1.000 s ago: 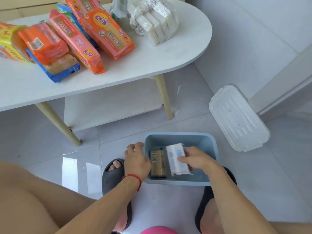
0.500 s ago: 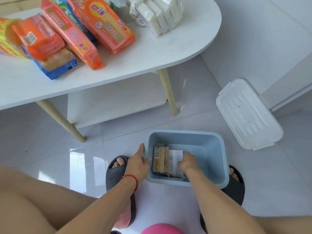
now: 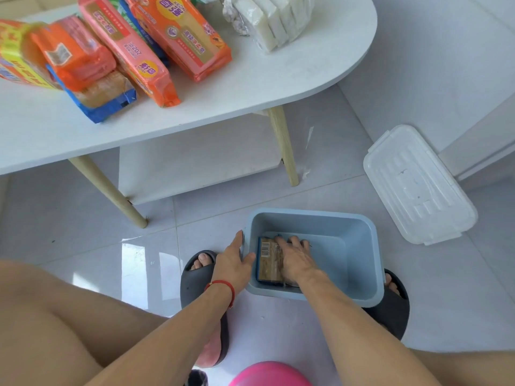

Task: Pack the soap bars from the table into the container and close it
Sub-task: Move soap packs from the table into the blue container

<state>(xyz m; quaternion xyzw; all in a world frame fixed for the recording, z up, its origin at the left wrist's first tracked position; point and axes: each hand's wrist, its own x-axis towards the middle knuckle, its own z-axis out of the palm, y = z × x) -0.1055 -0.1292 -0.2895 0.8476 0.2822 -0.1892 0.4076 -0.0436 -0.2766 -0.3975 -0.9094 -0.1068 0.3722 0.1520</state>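
A light blue container (image 3: 348,235) stands open on the floor between my feet. My left hand (image 3: 232,263) grips its left rim, thumb inside and fingers outside. A brown wrapped soap bar (image 3: 266,260) lies flat at the bottom left of the container. My right hand (image 3: 295,257) rests palm down with fingers spread just right of that bar, covering the white bar beneath it. Several soap packs remain on the white table (image 3: 250,87): a large orange pack (image 3: 181,32), a pink pack (image 3: 128,54), a small orange pack (image 3: 72,54), a blue-wrapped bar (image 3: 103,96) and white bars in clear wrap (image 3: 273,20).
The white lid (image 3: 418,185) lies on the floor to the right of the container, by the wall. A wooden table leg (image 3: 284,146) stands behind the container. My feet in dark slippers (image 3: 195,277) flank the container. A pink object (image 3: 270,374) sits at the bottom edge.
My right hand has lowered the white soap bar into the container beside the brown bar and now lies flat over it. My left hand has shifted onto the container's left rim.
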